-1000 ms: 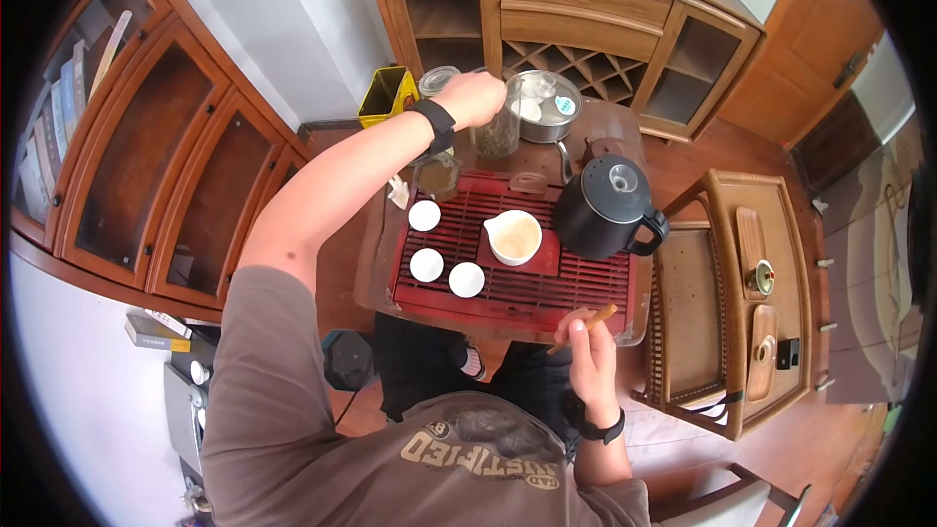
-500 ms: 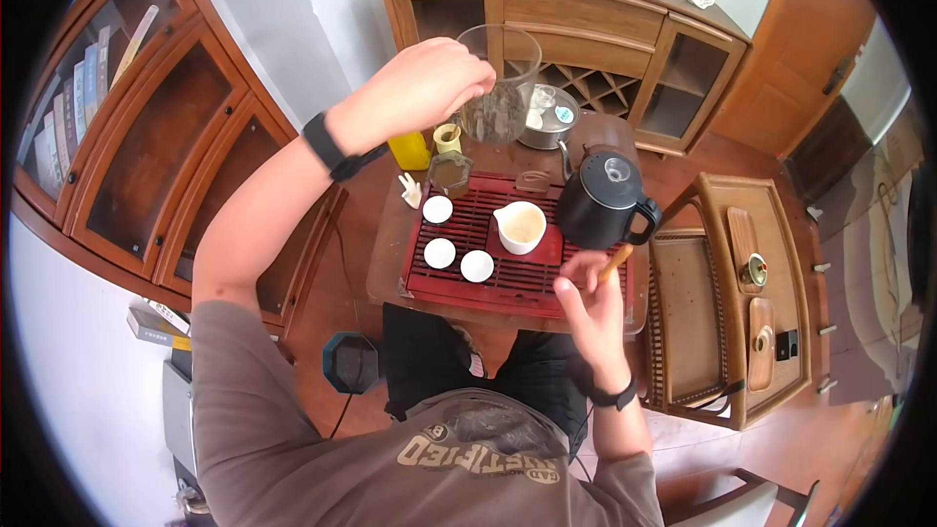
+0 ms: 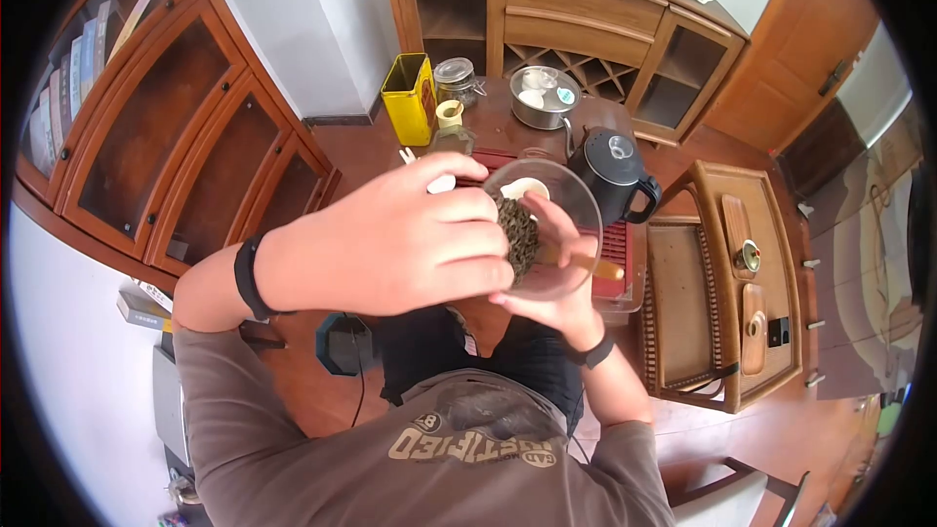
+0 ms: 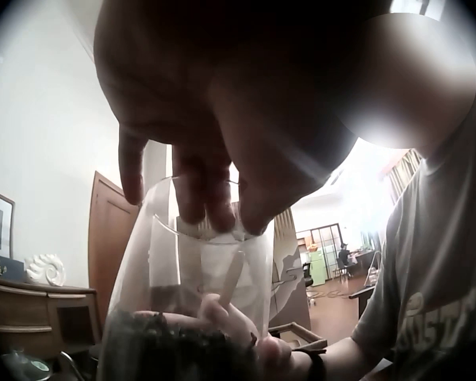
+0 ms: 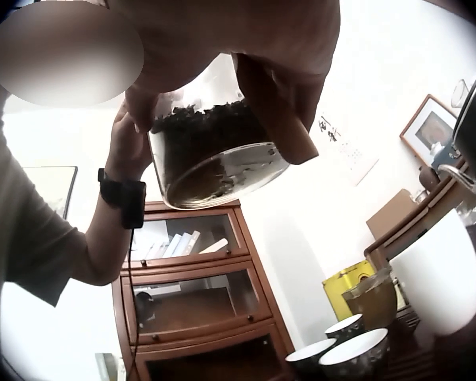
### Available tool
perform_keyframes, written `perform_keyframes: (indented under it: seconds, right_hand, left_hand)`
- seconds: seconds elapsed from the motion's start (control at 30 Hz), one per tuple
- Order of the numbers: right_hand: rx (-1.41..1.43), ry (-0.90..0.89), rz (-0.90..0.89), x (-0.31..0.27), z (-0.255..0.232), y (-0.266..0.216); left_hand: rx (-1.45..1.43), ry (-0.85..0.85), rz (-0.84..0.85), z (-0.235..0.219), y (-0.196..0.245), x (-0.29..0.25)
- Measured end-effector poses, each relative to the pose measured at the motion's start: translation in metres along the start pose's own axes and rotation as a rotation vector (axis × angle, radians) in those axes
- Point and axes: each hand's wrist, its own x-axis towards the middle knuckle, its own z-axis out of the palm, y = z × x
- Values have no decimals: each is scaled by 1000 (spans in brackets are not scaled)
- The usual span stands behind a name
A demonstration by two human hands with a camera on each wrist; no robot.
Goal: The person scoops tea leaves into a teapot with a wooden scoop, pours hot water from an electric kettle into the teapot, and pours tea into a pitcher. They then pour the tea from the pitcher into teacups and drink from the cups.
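My left hand grips the rim of a clear glass jar, which is tilted above the red slatted tray. Dark dried leaves lie inside it. My right hand is at the jar's far side and underside, with a wooden stick held in its fingers. The left wrist view shows left fingers over the glass rim and the right hand behind the glass with the pale stick. In the right wrist view the jar sits against the right hand.
A black kettle stands right of the white pitcher. Behind are a yellow tin, a lidded glass jar and a metal pot. White cups show in the right wrist view. A rattan cart stands to the right.
My left hand has brought the glass jar from the back of the table toward my body, tilting it. My right hand, still with the stick, now meets the jar.
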Motion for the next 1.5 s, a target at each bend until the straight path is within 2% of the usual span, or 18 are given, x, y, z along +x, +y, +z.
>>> perform_keyframes:
  seconds: [0.07, 0.13, 0.2, 0.23, 0.33, 0.4, 0.5, 0.6, 0.67, 0.7, 0.73, 0.8, 0.9, 1.07, 1.2, 1.33, 1.4, 1.5]
  right_hand:
    - [124, 59, -74, -10, 9, 6]
    - [77, 47, 31, -17, 6, -7]
    - [98, 117, -92, -16, 10, -5]
    - [142, 173, -151, -12, 13, -6]
    - [96, 23, -1, -12, -1, -18]
    - [117, -109, 245, -9, -7, -39]
    - [137, -7, 145, -17, -4, -30]
    - [38, -166, 134, -13, -19, -32]
    - [46, -154, 320, -16, -29, -25]
    - [-53, -104, 336, -5, -39, -40]
    - [-47, 53, 174, -7, -45, -31]
    - [-321, 256, 62, -1, -69, -39]
    - [77, 393, 65, 12, -86, -60]
    - [-7, 150, -26, 32, -48, -91]
    - [-324, -302, -22, 54, -43, -86]
    - [-310, -401, 21, 46, -45, -80]
    - [-243, -166, 99, 35, -43, -80]
    - [-338, -249, -14, 48, -51, -82]
  left_hand:
    - [-45, 127, 10, 9, 3, -1]
    - [-87, 252, 19, 20, 6, -4]
    - [-278, 352, -268, 35, 11, -11]
    - [-356, 381, -285, 59, 5, -21]
    - [-721, 290, -507, 86, 10, -29]
    - [-793, 338, -451, 106, 13, -35]
    - [-908, 464, -442, 138, 18, -51]
    - [-992, 563, -435, 154, 25, -57]
    - [-985, 591, -477, 152, 23, -62]
    - [-863, 447, -548, 138, 18, -61]
    - [-741, 305, -621, 131, 14, -63]
    - [-559, 451, -585, 141, 14, -69]
    - [-462, 559, -468, 156, 4, -76]
    - [-570, 598, -486, 165, 1, -75]
    - [-596, 528, -516, 165, 3, -72]
    - [-578, 616, -430, 168, 1, -72]
    - [-574, 612, -432, 170, 1, -73]
    - [-605, 616, -418, 175, 1, -74]
